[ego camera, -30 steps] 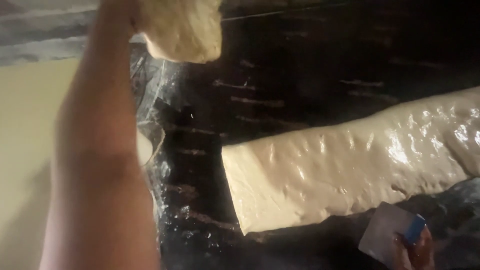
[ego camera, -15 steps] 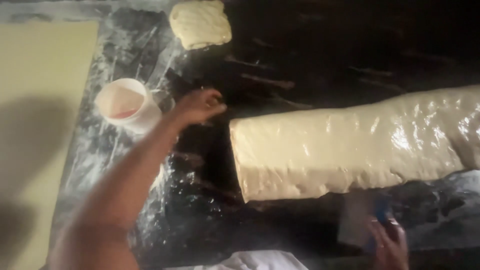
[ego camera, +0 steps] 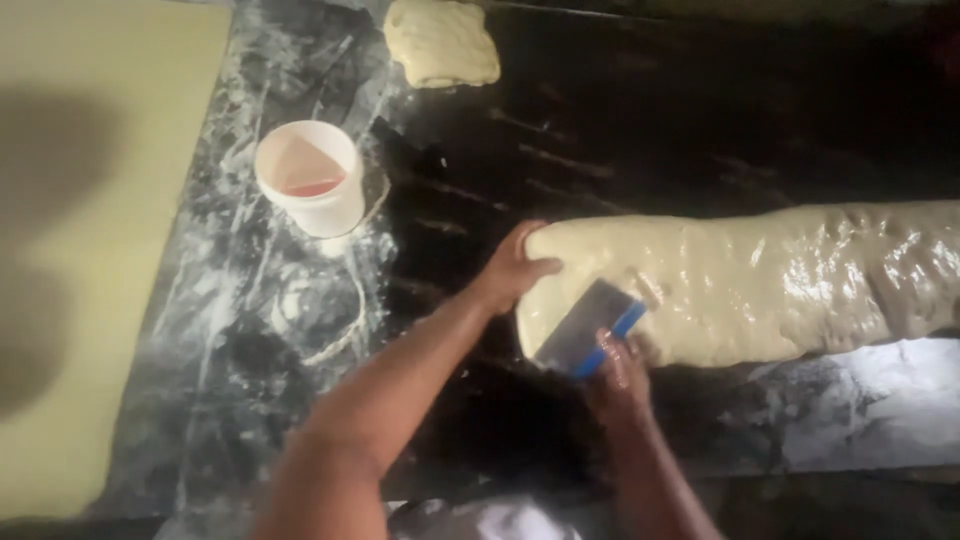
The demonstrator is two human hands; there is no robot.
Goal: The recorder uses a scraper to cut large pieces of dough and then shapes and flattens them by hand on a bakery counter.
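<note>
A long pale slab of dough [ego camera: 760,280] lies across the dark floured worktop [ego camera: 640,150], running off the right edge. My left hand [ego camera: 512,272] rests flat against the slab's left end, fingers on the dough. My right hand [ego camera: 618,362] grips a metal dough scraper [ego camera: 588,328] with a blue handle, its blade pressed onto the dough near that same end. A separate square piece of dough [ego camera: 442,42] sits at the top of the worktop, apart from both hands.
A white plastic cup [ego camera: 310,176] with a little reddish liquid stands on the floured part of the worktop, left of my hands. A pale yellow surface [ego camera: 80,250] runs down the left side. Flour streaks cover the bottom right.
My left hand put the square dough piece down at the top and came back to the slab's left end. My right hand brought the scraper up onto the dough.
</note>
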